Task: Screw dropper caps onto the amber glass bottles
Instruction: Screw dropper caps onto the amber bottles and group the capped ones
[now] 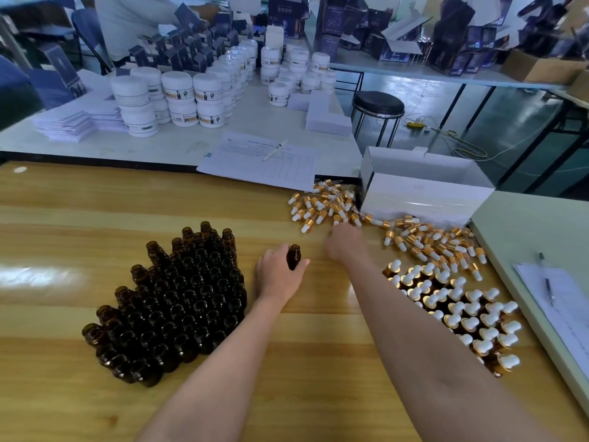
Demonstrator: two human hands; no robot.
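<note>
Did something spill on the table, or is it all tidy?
Yes: the loose dropper caps lie scattered on their sides in a heap on the wooden table, by the white box. The empty amber bottles stand neatly together.

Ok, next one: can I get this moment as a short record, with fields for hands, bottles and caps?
left hand: grips one open amber bottle, upright on the wooden table
right hand: reaches into the loose dropper caps; grasp hidden
uncapped bottles: packed cluster left of the left hand
capped bottles: group on the right, beside the right forearm
white box: behind the caps
</note>
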